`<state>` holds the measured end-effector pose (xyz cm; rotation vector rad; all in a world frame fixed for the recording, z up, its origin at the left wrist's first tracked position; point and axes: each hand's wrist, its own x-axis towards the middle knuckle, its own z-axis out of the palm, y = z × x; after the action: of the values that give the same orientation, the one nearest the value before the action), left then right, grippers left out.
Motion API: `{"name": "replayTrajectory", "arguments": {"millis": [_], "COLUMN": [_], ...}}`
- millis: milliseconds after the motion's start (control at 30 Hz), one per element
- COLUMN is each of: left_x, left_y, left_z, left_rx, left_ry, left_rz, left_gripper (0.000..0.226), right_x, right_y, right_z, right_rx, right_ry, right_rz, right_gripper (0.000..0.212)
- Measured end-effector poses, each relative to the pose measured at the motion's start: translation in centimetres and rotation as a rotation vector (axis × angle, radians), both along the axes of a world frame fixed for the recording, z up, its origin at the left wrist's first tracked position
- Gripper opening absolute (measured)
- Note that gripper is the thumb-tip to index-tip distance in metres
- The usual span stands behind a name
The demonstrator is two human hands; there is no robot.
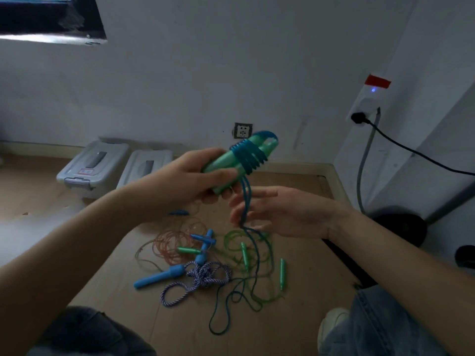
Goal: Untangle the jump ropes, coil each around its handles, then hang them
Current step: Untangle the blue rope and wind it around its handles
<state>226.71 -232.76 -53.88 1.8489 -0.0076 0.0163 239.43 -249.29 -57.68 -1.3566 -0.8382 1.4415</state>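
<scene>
1. While the left hand (190, 176) grips the green handles (221, 167), held above the floor with blue rope (250, 156) wound round their upper end, the right hand (270, 214) lies loose, fingers straight, the two rope strands running across them.
2. To wind well, I'd keep the strands taut, each turn snug beside the last.
3. Other ropes (205, 268) lie tangled on the cardboard (295, 325).

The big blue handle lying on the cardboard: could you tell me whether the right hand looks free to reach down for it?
Probably yes: the right hand is open, only guiding the blue rope, and nothing lies over the big blue handle. It would have to drop that rope first.
</scene>
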Motion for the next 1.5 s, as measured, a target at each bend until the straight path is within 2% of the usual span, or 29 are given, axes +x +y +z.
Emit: {"name": "replayTrajectory", "arguments": {"millis": [67,100,233,333,400,467,600,667,700,767,867,967,1067,1133,1200,1300,1367,1433,1500], "left_x": [0.2,0.3,0.3,0.3,0.4,0.6,1.1,1.6,1.8,2.1,1.8,1.2,0.9,1.0,0.8,0.3,0.0,-0.1,-0.1], "left_y": [0.2,0.3,0.9,1.3,1.2,1.3,1.4,1.4,1.3,1.3,0.5,-0.5,-1.6,-2.3,-2.6,-1.8,-1.4,-1.6,-1.8], "left_z": [0.1,0.1,0.7,0.8,0.6,0.1,-1.0,-1.6,-1.8,-2.5,-3.5,-4.5,-5.0,-5.0,-4.6,-3.6,-2.8,-2.2,-1.9], "left_rx": [-0.094,-0.131,-0.327,-0.413,-0.430,-0.376,-0.168,-0.040,0.076,0.422,0.835,1.133,1.280,1.264,1.131,0.849,0.675,0.469,0.298], "left_ry": [0.024,0.027,0.039,0.046,0.047,0.048,0.033,0.046,0.039,-0.016,-0.014,0.075,0.083,0.098,0.103,-0.081,-0.163,-0.151,-0.095], "left_rz": [0.078,0.102,0.159,0.161,0.171,0.216,0.306,0.351,0.373,0.377,0.220,0.027,-0.191,-0.317,-0.366,-0.322,-0.296,-0.248,-0.170], "left_gripper": [0.032,0.034,0.036,0.034,0.030,0.024,0.014,0.007,0.004,0.014,0.011,0.027,0.030,0.031,0.030,0.025,0.018,0.025,0.029], "right_x": [-0.5,-0.8,-0.8,-0.8,-1.0,-1.0,-0.8,-0.8,-0.8,-0.7,-0.5,0.1,0.6,0.8,0.9,1.1,1.2,1.4,1.5], "right_y": [0.4,0.6,1.1,1.2,1.4,1.7,1.4,1.2,1.1,1.0,0.8,0.7,1.0,1.0,0.9,0.8,0.7,0.5,0.2], "right_z": [0.0,0.0,0.3,0.4,0.1,-0.1,0.2,0.4,0.6,1.0,1.2,1.2,1.0,0.6,0.2,0.3,0.3,0.2,0.0], "right_rx": [0.110,0.141,0.177,0.197,0.175,0.154,0.032,0.030,0.049,0.078,0.031,-0.082,-0.244,-0.357,-0.411,-0.414,-0.346,-0.230,-0.182], "right_ry": [0.136,0.138,0.051,-0.075,-0.224,-0.282,-0.237,-0.139,-0.078,0.019,0.062,0.030,-0.078,-0.324,-0.578,-0.701,-0.599,-0.389,-0.210], "right_rz": [-0.012,-0.019,-0.152,-0.148,-0.183,-0.205,-0.119,-0.052,-0.033,-0.012,0.009,-0.047,-0.117,-0.127,-0.106,-0.091,-0.111,-0.113,-0.099], "right_gripper": [0.022,0.019,0.022,0.025,0.031,0.036,0.043,0.041,0.039,0.035,0.031,0.034,0.042,0.042,0.039,0.037,0.038,0.019,0.033]}}
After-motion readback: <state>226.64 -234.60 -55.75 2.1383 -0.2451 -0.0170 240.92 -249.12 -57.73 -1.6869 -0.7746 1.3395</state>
